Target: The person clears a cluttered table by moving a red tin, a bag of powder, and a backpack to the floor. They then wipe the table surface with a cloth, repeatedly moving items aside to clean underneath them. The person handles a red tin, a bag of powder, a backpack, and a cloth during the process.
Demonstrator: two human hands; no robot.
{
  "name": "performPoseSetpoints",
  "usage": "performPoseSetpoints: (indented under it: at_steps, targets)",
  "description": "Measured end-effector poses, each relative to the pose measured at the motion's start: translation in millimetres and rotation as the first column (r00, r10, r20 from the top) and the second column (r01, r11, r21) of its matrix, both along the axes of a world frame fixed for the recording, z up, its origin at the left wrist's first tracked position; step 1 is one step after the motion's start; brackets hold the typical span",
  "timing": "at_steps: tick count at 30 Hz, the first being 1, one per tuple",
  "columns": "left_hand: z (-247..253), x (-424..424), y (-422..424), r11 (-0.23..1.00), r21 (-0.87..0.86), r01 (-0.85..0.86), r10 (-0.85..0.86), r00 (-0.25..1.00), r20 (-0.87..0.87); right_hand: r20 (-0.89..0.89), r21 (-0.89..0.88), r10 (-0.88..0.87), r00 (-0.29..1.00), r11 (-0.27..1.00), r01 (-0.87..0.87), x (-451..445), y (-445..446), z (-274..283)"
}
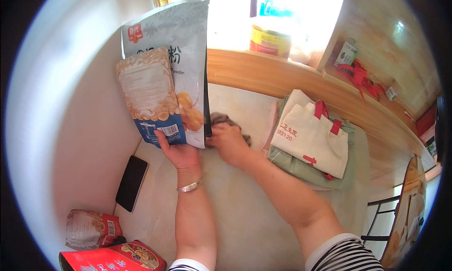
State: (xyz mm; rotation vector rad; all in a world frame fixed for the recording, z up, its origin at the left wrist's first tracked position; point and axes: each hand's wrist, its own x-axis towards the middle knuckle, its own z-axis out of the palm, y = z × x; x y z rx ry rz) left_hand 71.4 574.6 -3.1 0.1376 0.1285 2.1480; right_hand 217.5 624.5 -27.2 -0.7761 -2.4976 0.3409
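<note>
Two bags are held up off the table by my left hand [180,155], its thumb across the front one. That front one is a small packet [148,89], cream and gold above and blue below, with a barcode. Behind it stands a tall grey powder pouch [176,21] with yellow food pictured near its base. My right hand [229,143] is closed over a bunched dark cloth [226,119] on the pale tabletop [243,214]. Its fingertips are close to the pouch's lower edge, and part of the cloth is hidden behind the pouch and hand.
At right lies a folded cream cloth bag [307,140] with red handles, on green fabric [293,165]. A black phone [131,183] rests by the left wall. A red packet [93,228] and a red container [116,258] occupy the near left. A yellow tub [270,41] stands on the sill.
</note>
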Motion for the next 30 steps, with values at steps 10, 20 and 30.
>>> performPoseSetpoints:
  at_steps: [10,20,30]
  targets:
    - [-0.9,13.8,16.3,0.998,0.005,0.056,-0.055,0.997,-0.059,-0.175,-0.074,-0.069,0.982,0.996,0.056,24.6,-85.5,23.1]
    - [-3.5,-10.0,89.6,0.991,-0.008,0.130,-0.130,0.991,-0.014,-0.158,-0.077,-0.058,0.986,0.996,0.046,21.2,-86.8,24.2]
    - [-6.7,-11.1,129.0,0.928,-0.372,0.012,-0.099,0.971,-0.217,-0.131,-0.100,-0.070,0.989,0.993,0.057,23.5,-86.3,28.9]
